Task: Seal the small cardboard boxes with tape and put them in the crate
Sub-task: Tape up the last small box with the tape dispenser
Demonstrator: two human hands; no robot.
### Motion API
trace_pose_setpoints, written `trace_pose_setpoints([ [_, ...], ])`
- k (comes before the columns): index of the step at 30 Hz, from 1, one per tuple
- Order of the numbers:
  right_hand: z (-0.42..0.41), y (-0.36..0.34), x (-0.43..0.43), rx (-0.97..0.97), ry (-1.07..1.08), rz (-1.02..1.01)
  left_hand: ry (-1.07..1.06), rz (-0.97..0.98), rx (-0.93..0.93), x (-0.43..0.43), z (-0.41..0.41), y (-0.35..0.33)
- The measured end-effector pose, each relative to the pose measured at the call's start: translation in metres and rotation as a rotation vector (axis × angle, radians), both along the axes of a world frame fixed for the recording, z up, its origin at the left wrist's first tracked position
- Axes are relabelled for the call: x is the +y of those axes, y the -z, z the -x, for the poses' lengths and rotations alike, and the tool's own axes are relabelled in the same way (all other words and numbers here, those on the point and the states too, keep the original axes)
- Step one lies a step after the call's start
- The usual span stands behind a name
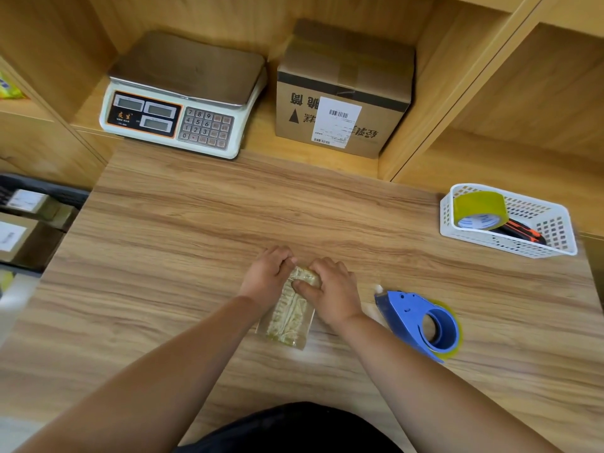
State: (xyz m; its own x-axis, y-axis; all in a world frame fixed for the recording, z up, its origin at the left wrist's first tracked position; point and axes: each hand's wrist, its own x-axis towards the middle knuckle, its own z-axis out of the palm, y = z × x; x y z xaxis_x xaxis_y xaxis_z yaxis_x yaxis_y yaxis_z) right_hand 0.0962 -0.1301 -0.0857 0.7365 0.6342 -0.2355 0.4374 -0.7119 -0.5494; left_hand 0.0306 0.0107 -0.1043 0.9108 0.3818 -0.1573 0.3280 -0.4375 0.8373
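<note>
One small cardboard box (289, 313) lay just left of the tape dispenser (421, 325). Our left hand (266, 277) and right hand (333, 289) gripped its far end, fingers curled, smoothing tape. We judged sealing nearly finished; next, a lift to the crate (49, 188).

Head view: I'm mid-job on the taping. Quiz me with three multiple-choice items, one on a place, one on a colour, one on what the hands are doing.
1. The tape dispenser lies: A left of the small box; B right of it, on the table; C on top of it.
2. Its body is: A red; B blue; C white.
3. The left hand and right hand: A grip the small box; B lie flat on the table; C hold the tape dispenser.
Key: B, it rests on the wood beyond the right wrist; B, its plastic frame is blue; A, both hands' fingers curl over the box's far end.
</note>
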Motion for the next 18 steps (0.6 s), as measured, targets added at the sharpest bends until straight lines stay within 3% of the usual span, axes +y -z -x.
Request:
trace_pose_setpoints([
  [7, -0.006, 0.004, 0.004, 0.043, 0.075, -0.049, 0.021, 0.001, 0.063, 0.001, 0.000, -0.003],
  [18, 0.007, -0.003, -0.008, 0.361, 0.289, -0.079, -0.014, -0.054, 0.355, -0.006, 0.000, -0.025],
])
